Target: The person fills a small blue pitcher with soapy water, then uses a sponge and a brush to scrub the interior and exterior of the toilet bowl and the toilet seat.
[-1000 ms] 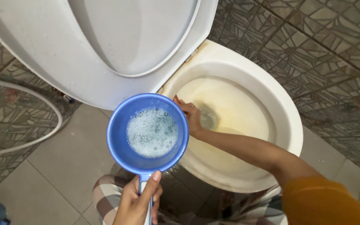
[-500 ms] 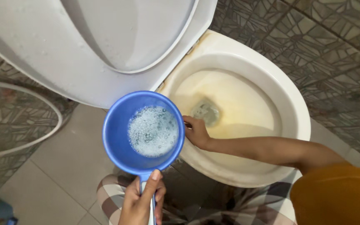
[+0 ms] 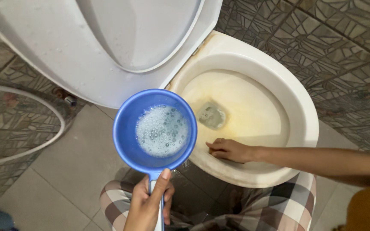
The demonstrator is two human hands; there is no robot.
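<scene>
- A bathroom seen from above: pale grey floor tiles [image 3: 61, 171] at 8 o'clock, and dark tiles with a cracked mosaic pattern [image 3: 322, 47] from 12 round to 3 o'clock.
- A white ceramic toilet bowl with yellow-brown staining inside [image 3: 253, 107] sits just right of centre; its drain opening [image 3: 211, 115] holds a little water.
- The white plastic seat and lid [image 3: 108, 47] stand raised, filling the 10 to 12 o'clock area, touching the bowl's rim at the hinge end.
- A round blue plastic dipper with a long handle [image 3: 127, 128] hangs at centre, in front of the bowl's 9 o'clock edge — it holds foamy, bubbly water [image 3: 162, 130] and is level.
- The left hand [image 3: 148, 205] at 6 o'clock grips the dipper's handle: fingers wrapped around it, thumb stretched up along the handle towards the cup.
- The right hand [image 3: 230, 149] lies inside the bowl on its near inner wall, at about 5 o'clock of the drain, palm down — fingers held together and slightly curled against the ceramic; whether anything is under them cannot be told.
- The right forearm runs off towards 3 o'clock, ending in an orange sleeve [image 3: 365, 209] at 4 o'clock.
- Checked beige and dark trousers [image 3: 279, 201] cover the knees at 6 o'clock.
- A thin white hose [image 3: 43, 102] curves across the patterned tiles at 9 o'clock, well apart from the dipper.
</scene>
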